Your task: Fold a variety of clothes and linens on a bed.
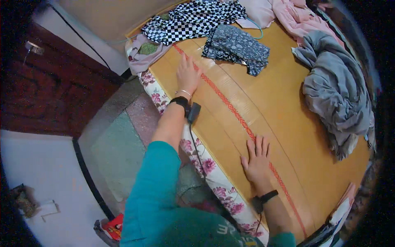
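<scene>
A long red patterned stripe (224, 97) runs down a smooth tan mat (205, 119) that covers a bed; whether it is a loose ribbon or part of the mat I cannot tell. My left hand (189, 77) rests beside the stripe's far part, fingers stretched forward and holding nothing visible. Flat on the mat, my right hand (257, 164) lies nearer to me with its fingers spread, the tips touching the stripe. Beyond my left hand sits a folded dark blue-grey floral garment (236, 46). Each wrist wears a black strap with a small cabled device.
A black-and-white checkered cloth (193, 20) lies at the far end, with pink cloth (302, 18) farther right. A bunched grey garment (337, 86) lies at the right. Floral fabric (207, 165) hangs along the bed's near edge. At the left stands a dark red door (49, 86).
</scene>
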Available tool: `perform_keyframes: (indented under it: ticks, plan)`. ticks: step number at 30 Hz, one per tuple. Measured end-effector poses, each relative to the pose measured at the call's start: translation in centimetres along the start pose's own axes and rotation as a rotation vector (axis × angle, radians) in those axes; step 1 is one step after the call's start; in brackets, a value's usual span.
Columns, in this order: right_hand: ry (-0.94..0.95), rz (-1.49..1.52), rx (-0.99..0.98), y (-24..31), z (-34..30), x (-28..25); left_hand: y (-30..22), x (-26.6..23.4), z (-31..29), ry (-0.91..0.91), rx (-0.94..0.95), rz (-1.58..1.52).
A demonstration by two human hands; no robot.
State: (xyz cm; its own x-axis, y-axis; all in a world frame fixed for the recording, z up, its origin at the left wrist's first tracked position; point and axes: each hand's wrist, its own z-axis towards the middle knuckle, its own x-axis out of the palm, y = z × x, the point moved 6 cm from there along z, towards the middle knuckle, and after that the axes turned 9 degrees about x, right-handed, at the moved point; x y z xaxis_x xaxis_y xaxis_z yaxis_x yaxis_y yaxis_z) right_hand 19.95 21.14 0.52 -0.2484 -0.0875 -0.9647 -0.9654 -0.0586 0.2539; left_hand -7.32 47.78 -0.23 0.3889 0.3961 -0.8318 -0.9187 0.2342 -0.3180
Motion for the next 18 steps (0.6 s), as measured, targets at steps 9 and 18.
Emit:
perform_keyframes:
  ticks: [9,18]
  plan:
    - [0.034,0.024,0.021,-0.8,-0.1,1.0,7.0,-0.1,6.8,-0.241,0.028,0.22]
    - [0.088,0.002,0.047,-1.4,-0.5,1.7,10.3,1.9,9.4,-0.217,-0.198,0.187]
